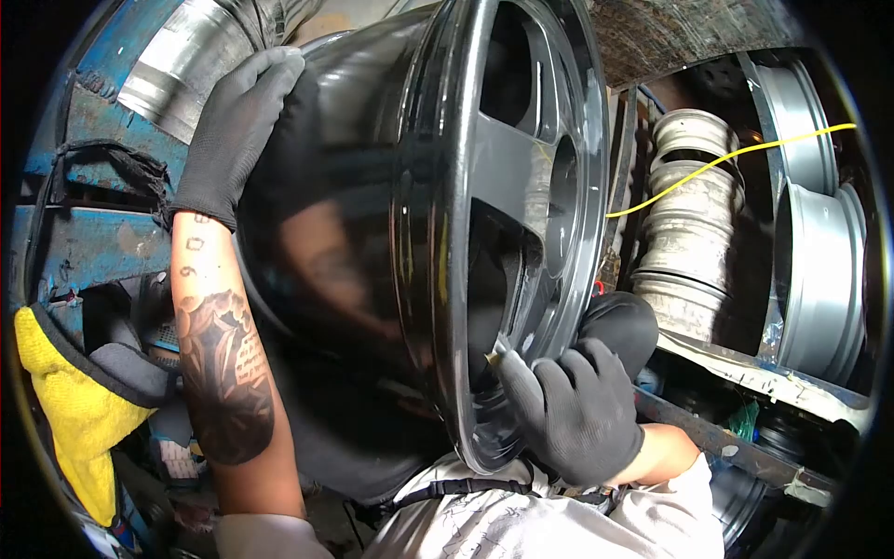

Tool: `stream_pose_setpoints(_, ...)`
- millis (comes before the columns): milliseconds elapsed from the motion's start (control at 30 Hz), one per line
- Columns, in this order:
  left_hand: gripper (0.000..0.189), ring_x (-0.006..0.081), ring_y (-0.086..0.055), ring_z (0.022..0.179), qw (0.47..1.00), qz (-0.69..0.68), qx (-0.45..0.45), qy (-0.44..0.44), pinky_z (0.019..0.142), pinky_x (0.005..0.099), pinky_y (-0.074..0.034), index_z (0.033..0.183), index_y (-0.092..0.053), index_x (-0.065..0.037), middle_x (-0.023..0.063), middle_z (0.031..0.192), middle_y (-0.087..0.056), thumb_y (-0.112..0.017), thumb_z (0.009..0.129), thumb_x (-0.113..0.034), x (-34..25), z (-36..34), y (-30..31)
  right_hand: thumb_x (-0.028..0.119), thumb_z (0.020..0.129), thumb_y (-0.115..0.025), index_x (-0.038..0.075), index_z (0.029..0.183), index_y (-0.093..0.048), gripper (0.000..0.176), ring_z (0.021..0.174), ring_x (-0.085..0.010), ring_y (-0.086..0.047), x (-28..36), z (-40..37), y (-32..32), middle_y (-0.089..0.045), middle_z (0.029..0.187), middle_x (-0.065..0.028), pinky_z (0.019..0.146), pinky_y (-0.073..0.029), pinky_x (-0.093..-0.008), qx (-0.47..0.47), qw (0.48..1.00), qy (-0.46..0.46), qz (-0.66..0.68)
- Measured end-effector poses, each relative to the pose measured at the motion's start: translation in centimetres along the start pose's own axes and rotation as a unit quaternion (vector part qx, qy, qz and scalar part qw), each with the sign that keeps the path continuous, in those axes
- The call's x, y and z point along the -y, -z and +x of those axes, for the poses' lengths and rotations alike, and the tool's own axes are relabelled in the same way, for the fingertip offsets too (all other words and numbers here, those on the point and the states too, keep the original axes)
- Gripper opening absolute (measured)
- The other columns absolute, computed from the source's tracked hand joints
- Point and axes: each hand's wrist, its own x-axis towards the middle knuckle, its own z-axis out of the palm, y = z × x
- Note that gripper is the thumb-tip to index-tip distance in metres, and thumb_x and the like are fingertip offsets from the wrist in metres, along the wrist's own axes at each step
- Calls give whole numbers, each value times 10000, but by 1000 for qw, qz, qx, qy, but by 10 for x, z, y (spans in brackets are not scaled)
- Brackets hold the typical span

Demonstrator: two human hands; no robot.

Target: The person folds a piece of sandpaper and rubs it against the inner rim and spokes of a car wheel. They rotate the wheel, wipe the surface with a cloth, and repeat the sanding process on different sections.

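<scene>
Yellow cloth (70,410) far left, beside blue frame (93,233). Left hand (237,130), gloved, fingers spread flat on barrel, not closed, probably steadying tilt. Black rim (372,233) centre, held close before body. Right hand (577,410) clamped on lower lip, seemingly bearing weight. Stacked rims (689,214) right, near; little swing room.

The person wears 2 dark grey gloves (237,130), forearm tattoos (223,373), seemingly pale sleeves (670,494).

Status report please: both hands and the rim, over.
Left hand gripping black rim at barrel top. Right hand gripping its lower front edge. Stacked rims and yellow cord close behind, right side.
</scene>
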Motion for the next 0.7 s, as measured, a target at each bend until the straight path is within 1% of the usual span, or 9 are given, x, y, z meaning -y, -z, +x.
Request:
stream_pose_setpoints(100,441,104,-569,906,998,18,23,54,850,254,-459,1229,-648,-17,40,1018,-670,-585,974,-372,-2,2,1,67,716,-649,-22,1162,-630,455,655,-177,-489,-1,-2,5,-460,714,-27,589,-392,-339,20,1000,-6,-5)
stream_pose_setpoints(200,443,105,-566,906,1000,-8,29,2,852,256,-458,1233,-647,-15,40,1023,-669,-585,974,-370,3,1,2,69,711,-645,-22,1151,-641,450,648,-171,-487,0,-4,3,-464,710,-22,584,-395,-344,10,1000,-7,4)
stream_pose_setpoints(267,444,112,-572,937,998,-21,39,39,875,261,-455,1241,-646,-16,49,1046,-673,-585,974,-367,3,4,2,64,690,-640,-27,1151,-649,470,626,-166,-479,-5,0,-4,-460,694,-19,575,-398,-345,-23,1000,-3,21)
stream_pose_setpoints(300,445,115,-576,953,997,-28,43,56,886,263,-454,1245,-645,-17,53,1058,-674,-585,975,-365,3,6,2,68,672,-636,-29,1155,-652,493,616,-165,-475,-6,-1,0,-455,682,-18,575,-401,-344,-18,999,-1,30)
stream_pose_setpoints(367,438,111,-582,974,999,6,26,19,897,259,-453,1244,-649,-22,53,1071,-675,-583,976,-362,5,4,2,75,636,-630,-33,1165,-657,541,598,-162,-467,-7,-9,13,-445,658,-17,575,-407,-342,-1,999,8,54)
stream_pose_setpoints(400,435,109,-586,985,1000,23,18,-2,902,257,-452,1244,-650,-25,53,1078,-676,-582,976,-361,5,4,3,100,597,-615,-35,1190,-655,610,590,-164,-462,-8,-12,17,-425,629,-17,588,-415,-340,5,999,20,40)
stream_pose_setpoints(500,441,115,-595,1036,996,-49,49,48,938,259,-447,1241,-650,-17,58,1101,-682,-580,977,-362,1,4,3,110,604,-615,-34,1209,-646,622,592,-165,-468,-3,-13,19,-438,650,-16,591,-417,-342,32,999,8,31)
stream_pose_setpoints(600,441,125,-597,1067,996,-23,48,70,964,268,-442,1238,-648,-6,66,1120,-685,-579,979,-355,-2,4,3,79,659,-623,-22,1195,-646,546,591,-155,-473,-3,-9,12,-458,676,-12,560,-390,-335,40,999,8,7)
stream_pose_setpoints(700,435,123,-597,1063,997,-38,34,53,964,267,-442,1232,-646,7,66,1118,-685,-580,980,-342,-3,0,2,74,709,-624,-11,1170,-653,469,601,-153,-479,-2,-3,15,-463,678,-10,549,-376,-332,70,997,20,-34)
